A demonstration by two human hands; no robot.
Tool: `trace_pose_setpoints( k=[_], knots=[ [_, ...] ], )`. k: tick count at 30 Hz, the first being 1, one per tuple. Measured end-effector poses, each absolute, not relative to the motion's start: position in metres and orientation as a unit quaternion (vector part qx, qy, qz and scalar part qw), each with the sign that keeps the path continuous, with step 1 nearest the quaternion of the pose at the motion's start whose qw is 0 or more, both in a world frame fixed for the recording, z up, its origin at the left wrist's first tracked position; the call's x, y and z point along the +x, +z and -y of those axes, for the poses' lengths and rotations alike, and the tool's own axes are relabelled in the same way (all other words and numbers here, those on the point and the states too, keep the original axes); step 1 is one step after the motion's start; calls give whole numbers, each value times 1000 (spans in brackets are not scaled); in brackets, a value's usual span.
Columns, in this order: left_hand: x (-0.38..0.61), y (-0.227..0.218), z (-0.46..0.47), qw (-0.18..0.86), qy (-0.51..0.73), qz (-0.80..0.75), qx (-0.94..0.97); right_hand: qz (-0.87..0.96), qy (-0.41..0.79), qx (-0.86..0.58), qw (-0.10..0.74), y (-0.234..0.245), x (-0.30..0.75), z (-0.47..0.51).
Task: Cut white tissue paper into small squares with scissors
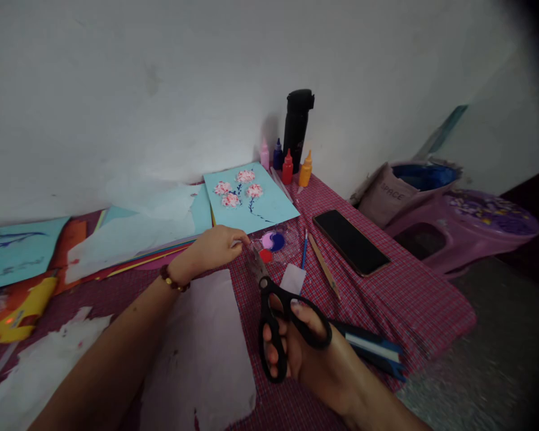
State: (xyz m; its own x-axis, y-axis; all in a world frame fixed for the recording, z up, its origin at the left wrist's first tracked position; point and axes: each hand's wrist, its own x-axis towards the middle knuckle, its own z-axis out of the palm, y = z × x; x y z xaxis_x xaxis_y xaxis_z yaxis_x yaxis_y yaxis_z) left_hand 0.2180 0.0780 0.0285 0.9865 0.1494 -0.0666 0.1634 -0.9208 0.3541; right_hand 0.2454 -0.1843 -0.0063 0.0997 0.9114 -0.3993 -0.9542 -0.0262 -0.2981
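Note:
Black-handled scissors [263, 284] are in my right hand [314, 353]. Its thumb and fingers pass through the two handle loops, which stand apart. The blades point away from me toward the fingertips of my left hand [211, 248]. That hand wears a beaded bracelet and its thumb and finger are pinched together by the blade tips; what lies in the pinch is too small to make out. Just beyond the blades is a clear palette [287, 242] with pink, blue and red paint. A small white paper piece [293, 279] lies to the right of the blades.
Behind is a turquoise sheet with painted flowers [269, 203], near paint bottles [287, 167] and a black flask [296, 129]. At right lie a phone [351, 242], pencil [324, 266] and blue brush [304, 248]. A yellow glue gun [27, 308] and white cloth [202, 353] are nearer left.

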Motion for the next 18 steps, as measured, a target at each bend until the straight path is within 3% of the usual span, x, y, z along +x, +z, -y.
trace_pose_setpoints(
  k=[11, 18],
  knots=[
    [218, 29, -75, 196, -13, -81, 977, 45, 689, -350, 633, -4, 238, 232],
    [218, 33, -61, 247, -12, -46, 968, 200, 410, -617, 641, 24, 303, 271]
  ],
)
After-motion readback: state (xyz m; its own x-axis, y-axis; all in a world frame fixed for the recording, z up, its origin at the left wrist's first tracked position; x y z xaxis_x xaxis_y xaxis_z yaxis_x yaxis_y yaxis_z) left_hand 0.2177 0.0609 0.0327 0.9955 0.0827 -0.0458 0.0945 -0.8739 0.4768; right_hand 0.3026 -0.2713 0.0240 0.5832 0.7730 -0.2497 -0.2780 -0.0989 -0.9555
